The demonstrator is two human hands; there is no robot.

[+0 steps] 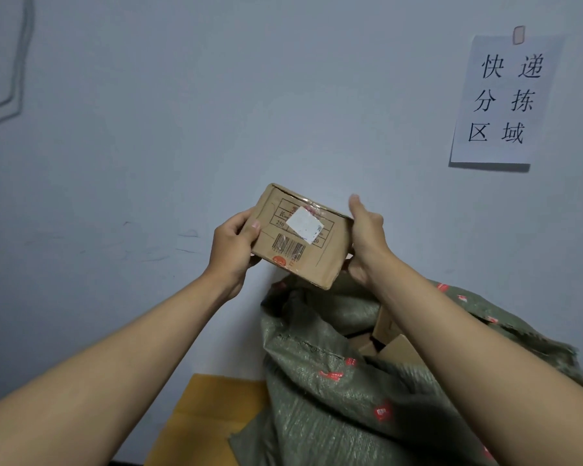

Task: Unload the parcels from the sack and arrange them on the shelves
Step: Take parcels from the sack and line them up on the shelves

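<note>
The two bare forearms lie nearest the camera, reaching up from seven and five o'clock toward the middle of the view. At far left, around ten o'clock, a faint grey kinked line (pixel 12 79) runs down the pale wall (pixel 148 129). Lower, at about six o'clock, a yellow-orange flat sheet of cardboard (pixel 209 408) lies at the base of the wall, its right edge tucked under the sack. Just left of centre the left hand (pixel 234 247) grips the left end of a small cardboard parcel (pixel 300 235), thumb curled over the printed front face and fingers wrapped behind. The parcel is held in the air in front of the wall, tilted with its right end lower, directly above the mouth of the sack; its front shows a printed table, a barcode, a red round mark and a white label stuck on askew. At its right end the right hand (pixel 366 237) holds it with the palm against the side, the thumb sticking up clear of the box and the fingers curled under the bottom edge. Below, from five to four o'clock, a green woven sack (pixel 334 398) with red markings stands open, with more brown cardboard boxes (pixel 392 344) showing inside. At two o'clock a white paper notice (pixel 505 99) with black Chinese characters is taped to the wall.
</note>
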